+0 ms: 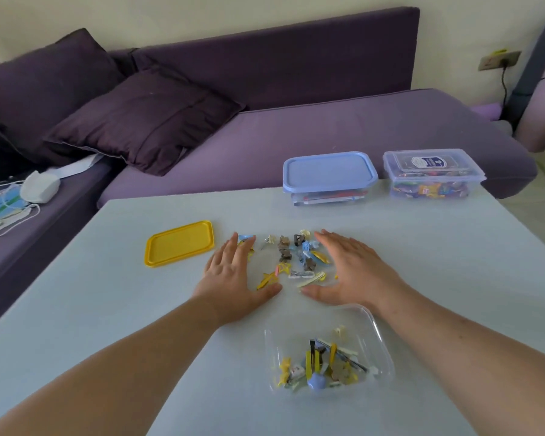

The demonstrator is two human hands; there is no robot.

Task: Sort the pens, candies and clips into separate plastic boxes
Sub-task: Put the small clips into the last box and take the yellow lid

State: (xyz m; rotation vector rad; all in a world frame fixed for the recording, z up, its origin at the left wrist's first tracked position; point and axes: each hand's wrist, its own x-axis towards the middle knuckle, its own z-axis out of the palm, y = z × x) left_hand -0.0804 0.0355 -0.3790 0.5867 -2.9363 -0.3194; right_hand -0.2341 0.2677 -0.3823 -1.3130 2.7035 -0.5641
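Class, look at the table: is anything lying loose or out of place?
Yes. A pile of clips lies loose on the table between the left hand and right hand, outside the open clear box. Its yellow lid lies apart.

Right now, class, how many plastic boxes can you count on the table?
3: the open clear box nearest the camera, holding clips; the blue-lidded box at the far edge; the clear-lidded box of candies to its right.
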